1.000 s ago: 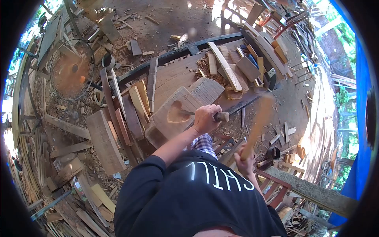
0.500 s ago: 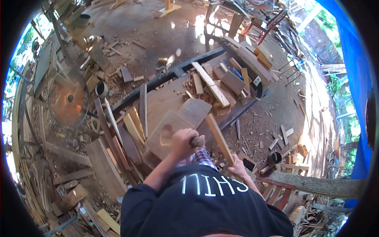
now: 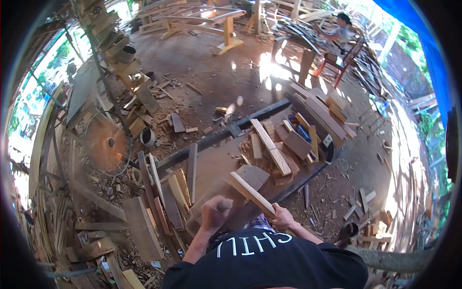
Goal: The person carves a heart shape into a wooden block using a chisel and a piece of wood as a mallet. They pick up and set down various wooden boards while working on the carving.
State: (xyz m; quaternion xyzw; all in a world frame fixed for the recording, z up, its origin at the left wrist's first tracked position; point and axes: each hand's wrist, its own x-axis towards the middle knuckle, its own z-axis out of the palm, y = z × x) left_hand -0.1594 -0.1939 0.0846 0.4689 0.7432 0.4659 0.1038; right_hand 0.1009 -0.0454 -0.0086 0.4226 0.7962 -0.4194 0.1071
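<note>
My left hand (image 3: 214, 215) is a closed fist around what looks like the rounded end of a wooden handle (image 3: 224, 205); the rest of it is hidden or blurred. In my right hand (image 3: 283, 217) is one end of a narrow wooden strip (image 3: 251, 192), which slants up and left across the bench. Just beyond the strip's far end lies a grey-brown board (image 3: 255, 176) on the low workbench (image 3: 211, 166). Further back on the bench, a long pale strip (image 3: 272, 148) rests among wood offcuts and shavings.
Upright boards (image 3: 159, 202) lean along the bench's left side, near a large spinning wheel (image 3: 109, 143). Dark planks (image 3: 320, 113) sit at its far right end. Scraps litter the floor around. A person (image 3: 340, 33) sits at the back right, and a wooden frame table (image 3: 224, 24) stands behind.
The view has tilted up, bringing the seated person into sight. The strip in my right hand has swung to point more to the left, and my left fist has moved lower beside it.
</note>
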